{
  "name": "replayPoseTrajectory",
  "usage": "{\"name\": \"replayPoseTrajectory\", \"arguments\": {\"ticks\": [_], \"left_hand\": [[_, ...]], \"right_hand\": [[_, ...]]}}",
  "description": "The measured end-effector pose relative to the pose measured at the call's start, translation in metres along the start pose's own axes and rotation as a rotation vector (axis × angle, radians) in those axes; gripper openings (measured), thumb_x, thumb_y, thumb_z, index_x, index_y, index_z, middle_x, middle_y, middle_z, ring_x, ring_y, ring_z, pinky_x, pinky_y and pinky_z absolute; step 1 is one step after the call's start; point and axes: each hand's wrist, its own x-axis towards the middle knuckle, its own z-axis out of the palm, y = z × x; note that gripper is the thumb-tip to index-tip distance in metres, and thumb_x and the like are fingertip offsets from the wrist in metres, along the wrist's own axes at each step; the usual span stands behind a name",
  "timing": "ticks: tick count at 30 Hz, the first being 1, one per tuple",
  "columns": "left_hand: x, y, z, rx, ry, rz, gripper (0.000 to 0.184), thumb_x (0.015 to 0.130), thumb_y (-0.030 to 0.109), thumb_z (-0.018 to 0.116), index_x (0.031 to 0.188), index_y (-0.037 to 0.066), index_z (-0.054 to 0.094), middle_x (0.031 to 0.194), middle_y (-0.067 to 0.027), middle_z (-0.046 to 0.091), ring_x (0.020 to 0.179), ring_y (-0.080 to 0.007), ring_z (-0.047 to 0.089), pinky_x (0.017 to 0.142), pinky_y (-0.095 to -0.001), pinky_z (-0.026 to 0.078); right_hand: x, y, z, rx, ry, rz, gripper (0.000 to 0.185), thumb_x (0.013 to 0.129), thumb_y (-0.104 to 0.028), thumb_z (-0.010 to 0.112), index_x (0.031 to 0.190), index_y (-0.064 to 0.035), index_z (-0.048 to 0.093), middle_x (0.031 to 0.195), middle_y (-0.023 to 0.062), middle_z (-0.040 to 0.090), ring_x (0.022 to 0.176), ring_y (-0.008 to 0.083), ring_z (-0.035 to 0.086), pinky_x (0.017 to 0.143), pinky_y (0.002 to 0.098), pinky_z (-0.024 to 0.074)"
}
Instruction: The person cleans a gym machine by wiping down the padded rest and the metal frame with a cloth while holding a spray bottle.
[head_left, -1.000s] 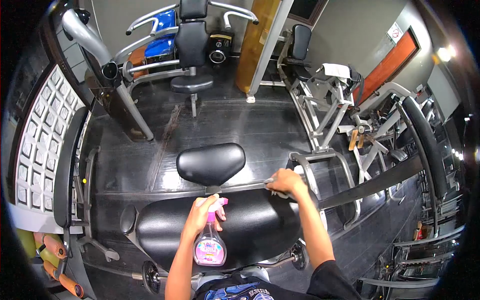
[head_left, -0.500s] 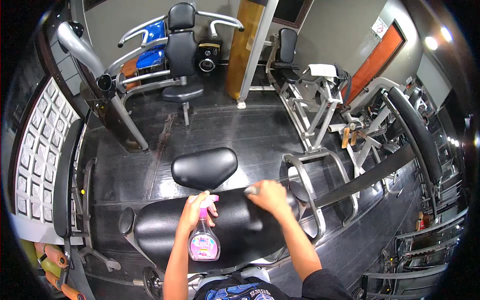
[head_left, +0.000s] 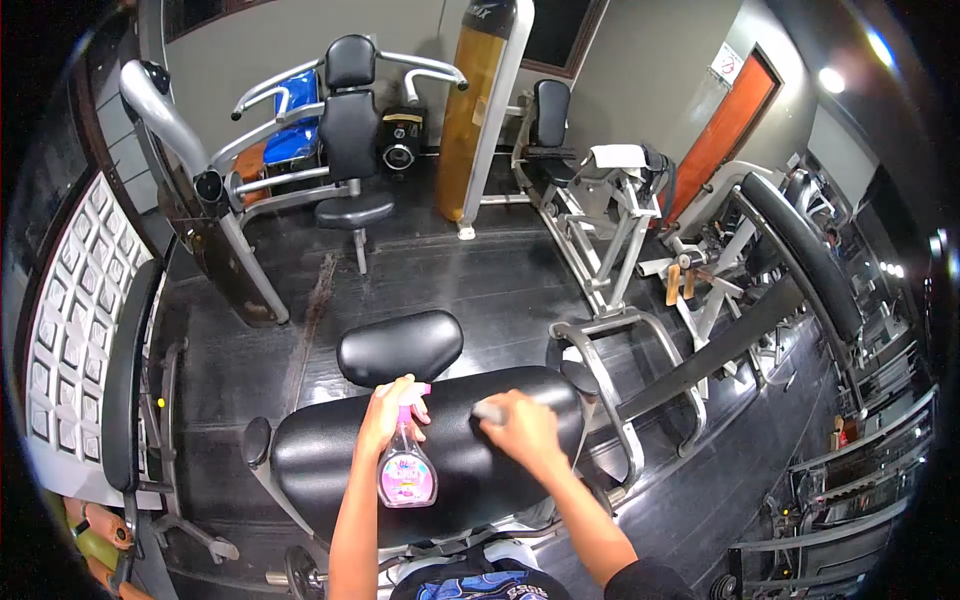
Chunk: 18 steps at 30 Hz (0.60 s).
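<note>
Head view's all there is: left hand (head_left: 393,415) wrapped round the neck of a spray bottle (head_left: 407,478), which hangs over the black bench pad (head_left: 322,450). Right hand (head_left: 524,430) is bunched on a grey rag (head_left: 488,411) (mostly hidden, could be something else) and has slid in from the pad's far edge, so I'd guess the rubbing's getting across.

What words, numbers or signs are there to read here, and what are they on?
"IX": seemingly the last letters at the top of the tall gold tower; those before are unclear.
Spray bottle: label too blurred to read.
Shirt: white letters too blurred to read.
Wall sign: words too small to read.
</note>
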Motion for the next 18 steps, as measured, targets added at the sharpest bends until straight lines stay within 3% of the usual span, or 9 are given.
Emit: {"name": "replayPoseTrajectory", "arguments": {"ticks": [4,8,11,16,18], "left_hand": [[0.003,-0.004,0.0,-0.018,0.018,0.044,0.048,0.097,0.04,0.046,0.099,-0.005,0.06,0.066,-0.0129,0.061,0.042,-0.0225,0.059,0.038,-0.0323,0.051],[0.007,-0.007,0.001,-0.033,0.027,0.061,0.047,0.098,0.04,0.045,0.101,-0.004,0.058,0.065,-0.0132,0.061,0.041,-0.0232,0.058,0.036,-0.0331,0.051],[0.007,-0.004,-0.001,-0.018,-0.013,0.053,0.05,0.098,0.041,0.047,0.102,-0.007,0.061,0.066,-0.0121,0.06,0.049,-0.0201,0.061,0.04,-0.0327,0.054],[0.007,-0.004,-0.001,-0.029,-0.037,0.079,0.05,0.098,0.04,0.047,0.102,-0.008,0.061,0.065,-0.0126,0.058,0.049,-0.0204,0.06,0.041,-0.0334,0.055],[0.007,-0.003,0.001,-0.027,0.007,0.078,0.05,0.096,0.043,0.046,0.102,-0.005,0.057,0.063,-0.0123,0.059,0.039,-0.0227,0.057,0.037,-0.0341,0.052]], "right_hand": [[-0.018,0.003,-0.003,0.064,0.072,0.023,0.032,0.072,-0.031,0.075,0.102,-0.0181,0.074,0.097,0.0098,0.07,0.087,0.0325,0.068,0.077,0.0438,0.0546],[-0.02,0.032,-0.018,-0.049,0.229,0.257,0.033,0.074,-0.031,0.074,0.103,-0.0159,0.074,0.1,0.0099,0.071,0.088,0.0324,0.069,0.077,0.0436,0.0544],[-0.023,0.029,-0.004,-0.098,0.281,0.2,0.032,0.074,-0.029,0.076,0.103,-0.0167,0.073,0.099,0.0093,0.07,0.09,0.0326,0.068,0.077,0.0445,0.0541],[-0.046,-0.004,0.009,-0.002,0.241,0.079,0.036,0.073,-0.027,0.077,0.108,-0.0199,0.071,0.098,0.0074,0.068,0.092,0.0312,0.066,0.078,0.044,0.0538],[-0.049,0.006,-0.001,0.022,0.214,0.186,0.034,0.073,-0.027,0.076,0.106,-0.0203,0.072,0.096,0.0075,0.068,0.089,0.0313,0.067,0.076,0.0434,0.0539]]}}
